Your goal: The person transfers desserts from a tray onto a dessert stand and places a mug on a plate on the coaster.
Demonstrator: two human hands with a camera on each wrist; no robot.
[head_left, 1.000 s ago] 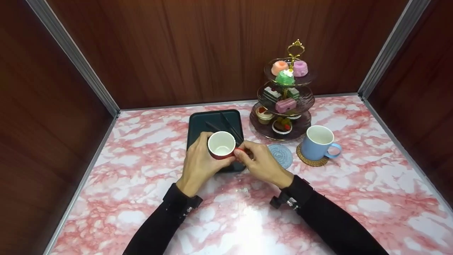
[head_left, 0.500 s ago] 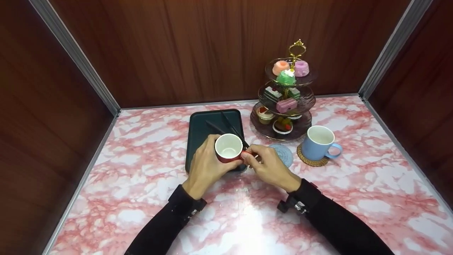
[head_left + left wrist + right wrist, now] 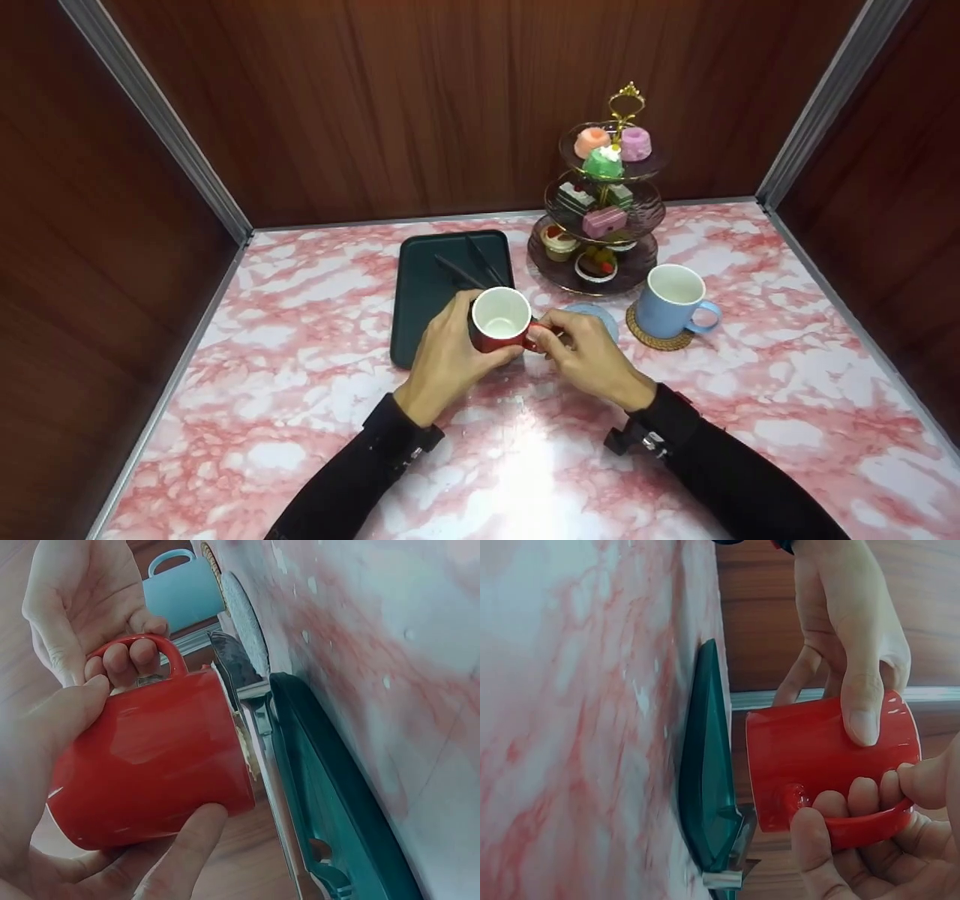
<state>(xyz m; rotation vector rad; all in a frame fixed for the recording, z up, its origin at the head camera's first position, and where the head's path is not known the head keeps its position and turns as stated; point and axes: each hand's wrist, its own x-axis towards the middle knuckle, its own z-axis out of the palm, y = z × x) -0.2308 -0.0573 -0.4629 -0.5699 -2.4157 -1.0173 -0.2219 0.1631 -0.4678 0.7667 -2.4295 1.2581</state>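
A red mug (image 3: 501, 321) with a white inside is held off the table, above the right edge of a dark green tray (image 3: 427, 300). My left hand (image 3: 448, 352) wraps its fingers and thumb round the mug's body (image 3: 150, 772). My right hand (image 3: 585, 352) grips the mug's handle (image 3: 870, 829), with fingers through the loop (image 3: 142, 649). In the right wrist view the mug (image 3: 825, 757) hangs clear of the tray (image 3: 705, 787).
Black tongs (image 3: 472, 266) lie on the tray. A blue round coaster (image 3: 604, 315) lies right of my hands. A light blue mug (image 3: 675, 300) stands on a woven coaster (image 3: 660, 339). A three-tier stand (image 3: 604, 210) of small cakes stands behind. Wooden walls enclose the pink marble table (image 3: 300, 420).
Both hands have carried the red mug to the right and a little nearer, from over the tray toward its right edge.
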